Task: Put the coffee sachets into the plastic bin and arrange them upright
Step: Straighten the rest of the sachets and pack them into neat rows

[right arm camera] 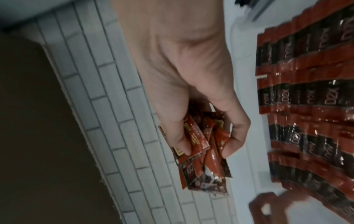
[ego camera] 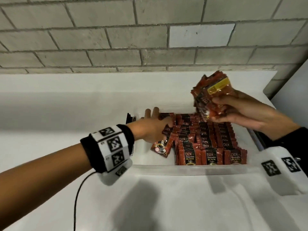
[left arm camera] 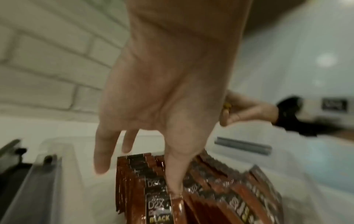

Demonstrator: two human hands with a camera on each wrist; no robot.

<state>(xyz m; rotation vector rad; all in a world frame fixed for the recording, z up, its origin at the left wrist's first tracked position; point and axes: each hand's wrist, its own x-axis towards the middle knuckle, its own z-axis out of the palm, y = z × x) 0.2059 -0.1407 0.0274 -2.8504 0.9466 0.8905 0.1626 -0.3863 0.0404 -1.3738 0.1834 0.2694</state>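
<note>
The head view is evenly and fairly brightly lit from above, with soft grey shadows falling on the near white counter (ego camera: 166,205) and the brick wall (ego camera: 116,39) lines bowing toward the edges. Both wrist views are dimmer and smeared by motion blur. Glare glints off the sachets in the bin (right arm camera: 306,98), and the right wrist view's left side is dark.

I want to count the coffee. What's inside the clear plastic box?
The plastic bin holds rows of red coffee sachets standing upright, and one tilted sachet under the left hand. The bin's left part is bare. Sachets behind the front ones are mostly covered, so no count.
</note>
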